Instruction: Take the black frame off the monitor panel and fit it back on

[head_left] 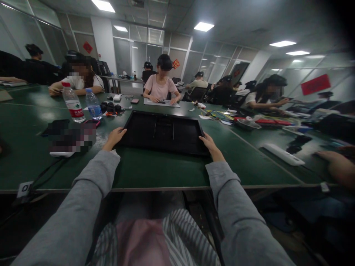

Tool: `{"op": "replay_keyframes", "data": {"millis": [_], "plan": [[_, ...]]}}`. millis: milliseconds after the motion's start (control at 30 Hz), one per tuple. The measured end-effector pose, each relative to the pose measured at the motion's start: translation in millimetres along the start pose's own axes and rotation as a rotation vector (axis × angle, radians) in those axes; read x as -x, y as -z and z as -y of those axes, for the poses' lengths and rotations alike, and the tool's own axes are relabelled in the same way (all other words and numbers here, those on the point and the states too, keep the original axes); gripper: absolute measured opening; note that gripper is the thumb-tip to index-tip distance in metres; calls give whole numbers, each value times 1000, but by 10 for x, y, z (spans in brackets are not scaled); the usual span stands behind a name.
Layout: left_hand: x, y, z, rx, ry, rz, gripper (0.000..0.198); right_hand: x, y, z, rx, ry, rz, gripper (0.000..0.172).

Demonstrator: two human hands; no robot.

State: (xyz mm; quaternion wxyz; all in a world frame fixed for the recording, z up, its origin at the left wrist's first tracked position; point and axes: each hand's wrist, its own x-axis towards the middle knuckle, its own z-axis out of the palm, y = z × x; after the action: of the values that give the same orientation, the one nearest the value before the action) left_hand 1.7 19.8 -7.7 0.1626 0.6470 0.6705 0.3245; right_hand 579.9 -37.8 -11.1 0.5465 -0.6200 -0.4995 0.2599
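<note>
A wide black tray-like panel with a raised rim is between my hands, over the green table. In its middle a frame-like piece with two thin pale rods shows; I cannot make out what it is. My left hand is closed on the panel's left edge, thumb on the rim. On the opposite side my right hand grips the right edge the same way. The fingers under the panel are hidden, and whether its underside touches the table I cannot tell.
Two water bottles, one red-capped and one blue-capped, stand left. A white power strip lies right, near another person's blurred hand. Across the green table, a person in pink sits near cables and small items.
</note>
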Motion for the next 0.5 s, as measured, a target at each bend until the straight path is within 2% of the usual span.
{"op": "replay_keyframes", "data": {"millis": [133,300,500], "plan": [[56,-4,-23,-77,-29,-69,52,10,-35,52,-44,27,-23,64],[87,59,-50,-14,-64,-171,38,46,-11,116,-51,17,-111,63],[137,106,-95,-67,-28,-192,29,-62,84,-9,-46,11,-262,64]]}}
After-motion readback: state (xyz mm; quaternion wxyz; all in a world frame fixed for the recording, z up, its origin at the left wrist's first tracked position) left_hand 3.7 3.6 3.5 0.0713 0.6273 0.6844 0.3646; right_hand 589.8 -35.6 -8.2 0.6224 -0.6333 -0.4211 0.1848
